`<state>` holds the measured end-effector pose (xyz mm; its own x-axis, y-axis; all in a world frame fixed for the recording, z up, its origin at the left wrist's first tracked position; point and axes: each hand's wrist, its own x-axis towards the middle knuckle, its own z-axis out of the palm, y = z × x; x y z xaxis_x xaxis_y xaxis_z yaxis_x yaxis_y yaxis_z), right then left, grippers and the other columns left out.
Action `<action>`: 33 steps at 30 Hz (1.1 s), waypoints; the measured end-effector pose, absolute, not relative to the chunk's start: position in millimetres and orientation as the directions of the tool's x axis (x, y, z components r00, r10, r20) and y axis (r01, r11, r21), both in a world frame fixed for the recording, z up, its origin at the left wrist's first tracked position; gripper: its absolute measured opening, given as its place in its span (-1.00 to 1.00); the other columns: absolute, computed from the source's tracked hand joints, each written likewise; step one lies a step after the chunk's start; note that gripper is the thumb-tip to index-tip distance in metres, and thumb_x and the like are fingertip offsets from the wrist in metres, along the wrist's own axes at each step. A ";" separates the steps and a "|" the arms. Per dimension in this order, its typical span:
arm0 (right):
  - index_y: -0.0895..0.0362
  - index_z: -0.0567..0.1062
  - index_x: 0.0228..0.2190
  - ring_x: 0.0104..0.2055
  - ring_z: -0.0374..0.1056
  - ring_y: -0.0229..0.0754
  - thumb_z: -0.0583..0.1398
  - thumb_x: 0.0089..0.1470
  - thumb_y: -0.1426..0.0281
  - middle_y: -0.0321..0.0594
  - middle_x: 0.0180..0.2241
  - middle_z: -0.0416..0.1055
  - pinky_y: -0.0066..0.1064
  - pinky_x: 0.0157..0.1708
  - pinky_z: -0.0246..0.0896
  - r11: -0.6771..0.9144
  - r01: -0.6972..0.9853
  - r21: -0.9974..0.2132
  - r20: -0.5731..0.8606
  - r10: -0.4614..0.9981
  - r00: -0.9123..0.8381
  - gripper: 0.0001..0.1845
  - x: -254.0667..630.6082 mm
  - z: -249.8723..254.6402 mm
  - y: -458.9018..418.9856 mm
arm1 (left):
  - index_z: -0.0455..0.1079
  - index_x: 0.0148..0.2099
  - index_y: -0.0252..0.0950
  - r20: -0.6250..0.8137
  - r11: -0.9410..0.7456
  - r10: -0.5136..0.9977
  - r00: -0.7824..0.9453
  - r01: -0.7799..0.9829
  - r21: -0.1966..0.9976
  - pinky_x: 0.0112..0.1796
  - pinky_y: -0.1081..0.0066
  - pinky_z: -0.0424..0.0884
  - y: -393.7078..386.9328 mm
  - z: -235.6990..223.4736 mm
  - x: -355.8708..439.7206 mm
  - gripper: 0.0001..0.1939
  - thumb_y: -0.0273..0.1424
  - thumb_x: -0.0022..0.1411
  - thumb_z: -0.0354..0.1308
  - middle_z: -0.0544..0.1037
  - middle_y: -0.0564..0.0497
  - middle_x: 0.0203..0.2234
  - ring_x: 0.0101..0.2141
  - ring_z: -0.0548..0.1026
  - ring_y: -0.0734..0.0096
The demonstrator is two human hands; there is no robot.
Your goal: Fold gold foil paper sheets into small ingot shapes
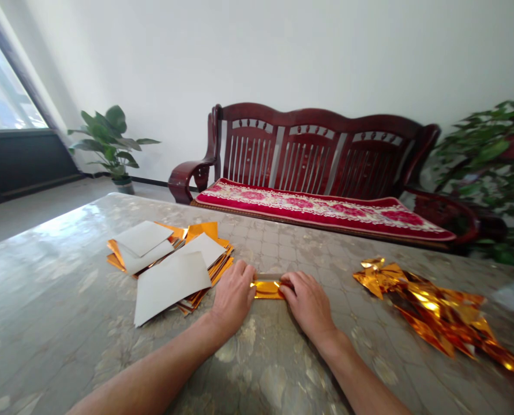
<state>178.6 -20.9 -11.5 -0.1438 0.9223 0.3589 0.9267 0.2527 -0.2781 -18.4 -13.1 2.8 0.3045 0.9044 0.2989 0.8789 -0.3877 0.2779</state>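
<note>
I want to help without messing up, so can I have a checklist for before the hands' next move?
1. Left grip on the gold strip's left end: ok.
2. Right grip on its right end: ok.
3. Paper pile apart from the strip: ok, left of it.
4. Pile neatly squared: not ok, sheets lie askew.
5. Shiny gold pieces apart from the right grip: ok.
6. Strip's underside smooth: cannot tell, hidden.

There were two hands (pixel 234 293) (pixel 309 302), one gold strip (pixel 269 290), two piles (pixel 173 285) (pixel 432 304). Plants (pixel 109 141) (pixel 490 153) numbered two — sofa (pixel 311 121) and counter (pixel 291 369), one each.
</note>
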 end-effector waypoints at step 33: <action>0.06 0.40 -0.29 -0.26 0.37 -0.09 0.20 0.12 0.38 -0.27 -0.36 0.49 -0.36 -0.31 0.08 0.121 0.941 -0.315 0.347 0.938 -0.005 -0.92 181.1 -13.5 -18.0 | 0.26 0.18 -0.31 0.245 -0.717 0.689 0.682 0.692 0.089 0.12 0.13 0.28 -40.0 -7.8 -12.0 -0.54 -0.23 0.30 0.12 0.37 -0.21 0.14 0.16 0.29 0.05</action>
